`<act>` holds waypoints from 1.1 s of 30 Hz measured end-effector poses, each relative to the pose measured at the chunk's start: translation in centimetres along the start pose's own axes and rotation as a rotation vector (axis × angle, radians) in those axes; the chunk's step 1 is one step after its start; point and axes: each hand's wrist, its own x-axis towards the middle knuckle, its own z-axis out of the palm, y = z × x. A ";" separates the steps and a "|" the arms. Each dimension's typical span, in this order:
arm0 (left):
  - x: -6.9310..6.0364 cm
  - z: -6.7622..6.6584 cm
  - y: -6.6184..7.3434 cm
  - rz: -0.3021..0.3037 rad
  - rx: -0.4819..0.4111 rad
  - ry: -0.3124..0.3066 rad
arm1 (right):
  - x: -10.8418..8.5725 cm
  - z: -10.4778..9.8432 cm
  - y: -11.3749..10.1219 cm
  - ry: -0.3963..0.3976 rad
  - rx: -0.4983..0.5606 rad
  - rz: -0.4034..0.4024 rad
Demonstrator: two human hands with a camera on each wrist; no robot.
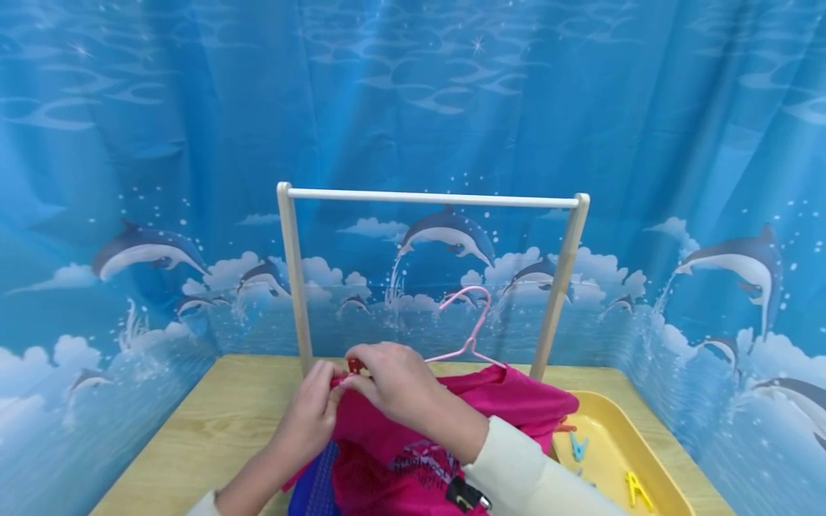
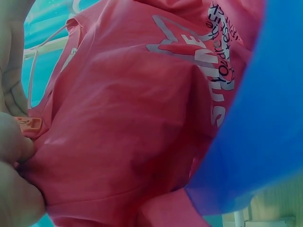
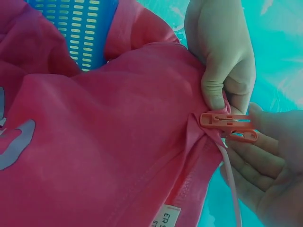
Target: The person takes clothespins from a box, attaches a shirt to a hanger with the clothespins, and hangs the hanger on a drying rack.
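Note:
A bright pink T-shirt (image 1: pixel 516 390) with printed lettering hangs on a pink hanger (image 1: pixel 474 333), whose hook sticks up above the neckline. My left hand (image 1: pixel 311 408) pinches the shirt's left shoulder between thumb and fingers. A red clothespin (image 3: pixel 227 124) sits on that bunched shoulder cloth, beside the hanger's arm. Its handle ends lie between the thumb and fingers of my right hand (image 1: pixel 396 383), which pinches them. In the left wrist view, part of the clothespin (image 2: pixel 29 124) shows next to the fingers, and the shirt front (image 2: pixel 118 118) fills the middle.
Below the shirt stands a blue perforated basket (image 1: pixel 320 484). To the right, a yellow tray (image 1: pixel 606 416) holds loose clothespins, among them a light blue one (image 1: pixel 578 446) and a yellow one (image 1: pixel 637 491). Behind rises a wooden rack with a white bar (image 1: pixel 432 197).

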 end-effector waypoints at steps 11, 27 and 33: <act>-0.3 0.3 -0.4 0.005 -0.052 0.045 | -4.7 -1.4 -0.4 0.190 -0.099 -0.089; -0.5 -0.2 -0.9 0.017 -0.096 0.076 | -12.9 -6.4 2.9 0.266 -0.004 -0.121; -0.6 -0.4 -0.8 -0.079 -0.125 0.008 | -14.7 -8.6 5.2 0.414 -0.015 0.007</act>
